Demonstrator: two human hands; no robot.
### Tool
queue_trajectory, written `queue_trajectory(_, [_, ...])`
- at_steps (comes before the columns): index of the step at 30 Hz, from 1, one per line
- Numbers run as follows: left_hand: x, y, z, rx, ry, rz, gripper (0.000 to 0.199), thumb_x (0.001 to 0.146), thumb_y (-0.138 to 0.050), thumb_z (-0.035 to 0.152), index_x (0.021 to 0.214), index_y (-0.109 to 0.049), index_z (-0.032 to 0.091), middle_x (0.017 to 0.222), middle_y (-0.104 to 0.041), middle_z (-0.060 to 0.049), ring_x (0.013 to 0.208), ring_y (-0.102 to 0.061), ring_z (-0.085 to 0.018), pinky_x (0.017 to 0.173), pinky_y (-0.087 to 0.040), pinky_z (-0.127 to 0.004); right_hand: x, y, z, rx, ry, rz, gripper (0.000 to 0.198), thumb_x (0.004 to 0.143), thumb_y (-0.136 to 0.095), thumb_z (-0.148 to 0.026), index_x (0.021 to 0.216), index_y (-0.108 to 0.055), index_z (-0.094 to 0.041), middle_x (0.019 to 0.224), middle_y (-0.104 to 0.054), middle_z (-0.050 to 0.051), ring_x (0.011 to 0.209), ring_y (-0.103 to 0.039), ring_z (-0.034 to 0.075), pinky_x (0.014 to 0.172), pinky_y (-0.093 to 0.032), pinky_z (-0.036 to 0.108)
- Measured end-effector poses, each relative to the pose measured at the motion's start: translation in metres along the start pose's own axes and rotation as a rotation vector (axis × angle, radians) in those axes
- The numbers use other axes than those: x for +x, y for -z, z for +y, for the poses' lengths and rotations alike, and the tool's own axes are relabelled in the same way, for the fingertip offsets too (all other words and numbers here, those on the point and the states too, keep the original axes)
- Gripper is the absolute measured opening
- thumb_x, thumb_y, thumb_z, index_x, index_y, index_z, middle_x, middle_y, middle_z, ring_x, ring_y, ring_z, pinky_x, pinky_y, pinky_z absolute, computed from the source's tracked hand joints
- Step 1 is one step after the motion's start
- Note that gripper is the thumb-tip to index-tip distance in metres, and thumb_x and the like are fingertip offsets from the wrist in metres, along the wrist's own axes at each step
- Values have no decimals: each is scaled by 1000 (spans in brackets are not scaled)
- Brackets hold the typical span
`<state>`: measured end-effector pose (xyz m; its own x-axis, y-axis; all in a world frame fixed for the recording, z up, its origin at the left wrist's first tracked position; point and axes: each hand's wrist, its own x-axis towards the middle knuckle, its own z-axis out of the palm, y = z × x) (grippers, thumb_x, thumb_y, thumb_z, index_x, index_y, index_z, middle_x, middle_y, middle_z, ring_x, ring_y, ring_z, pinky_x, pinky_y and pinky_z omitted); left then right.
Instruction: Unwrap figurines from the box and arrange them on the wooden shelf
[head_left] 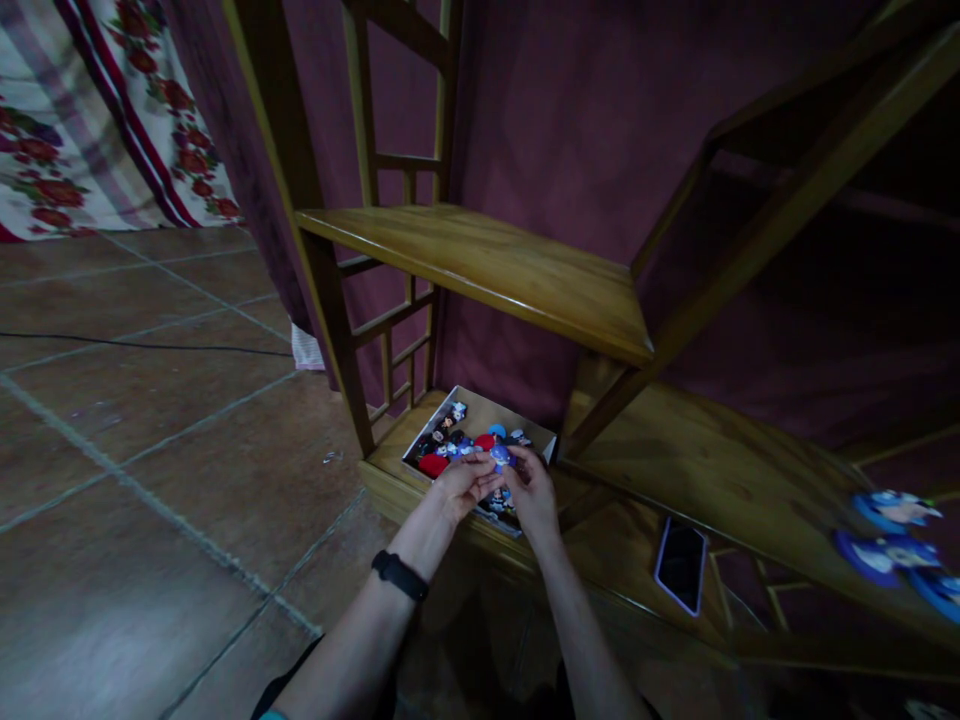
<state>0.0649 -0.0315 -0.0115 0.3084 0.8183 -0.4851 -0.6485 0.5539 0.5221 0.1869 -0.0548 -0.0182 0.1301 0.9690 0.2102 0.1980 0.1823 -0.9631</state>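
A small purple-blue figurine point(502, 457) is pinched between the fingers of both hands, above an open shallow box point(541, 441). My left hand point(466, 482), with a black band on the wrist, grips it from the left side. On its right side, the fingers of my right hand point(533, 492) close around it. Several small figures lie in the box, among them a red piece point(433, 465) at the left and a light blue one point(496, 430) near the back. My fingers partly hide the figurine and the box's front part.
The box sits on the low shelf of a wooden rack, with a higher shelf board point(480, 270) above it. A phone point(682, 565) lies to the right. Several blue-and-white figures point(892, 550) stand on the right-hand shelf point(712, 480). A thin cable point(150, 345) crosses the tiled floor.
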Motion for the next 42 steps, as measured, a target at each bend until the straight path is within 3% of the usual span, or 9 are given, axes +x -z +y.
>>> queue_trajectory(6, [-5,-5,0,71,-112,-72,18,67,-57,-4,74,-57,12,65,-62,-2,60,-61,-12,64,-52,-26,-2,-1,-5,-43,48,45,27,70,-53,-22,97,-57,-23,99,-64,2,91,-58,19,82,-45,33])
queue_trajectory(14, [-12,-8,7,179,-236,-178,23,58,-72,7,77,-61,13,72,-65,-2,64,-60,-10,63,-47,-21,-5,1,-13,4,78,46,23,71,-54,-23,95,-56,-23,97,-64,2,92,-58,18,80,-45,32])
queue_trajectory(23, [-16,-5,17,299,-193,-198,28,62,-73,20,88,-66,12,80,-68,-8,68,-63,-13,67,-50,-24,-3,3,-15,120,-10,-8,29,73,-57,-30,101,-57,-23,104,-64,3,92,-60,19,84,-46,35])
queue_trajectory(31, [-4,-2,13,215,-54,-112,27,63,-70,8,89,-64,13,74,-67,-7,60,-63,-12,62,-53,-24,-5,2,-16,274,-142,15,34,76,-54,-37,106,-56,-22,107,-63,4,90,-61,21,71,-52,33])
queue_trajectory(37, [-12,-2,18,242,-138,-199,33,59,-72,7,89,-62,15,80,-67,-6,70,-65,-15,67,-53,-27,-8,3,-20,371,-150,-2,35,77,-55,-36,109,-56,-23,114,-61,4,102,-57,21,82,-48,35])
queue_trajectory(42, [-19,-4,24,315,-238,-267,33,60,-73,16,91,-62,14,81,-67,-6,69,-63,-14,66,-51,-26,-6,3,-17,382,-148,-20,35,76,-56,-36,109,-57,-22,112,-62,5,102,-57,21,87,-46,38])
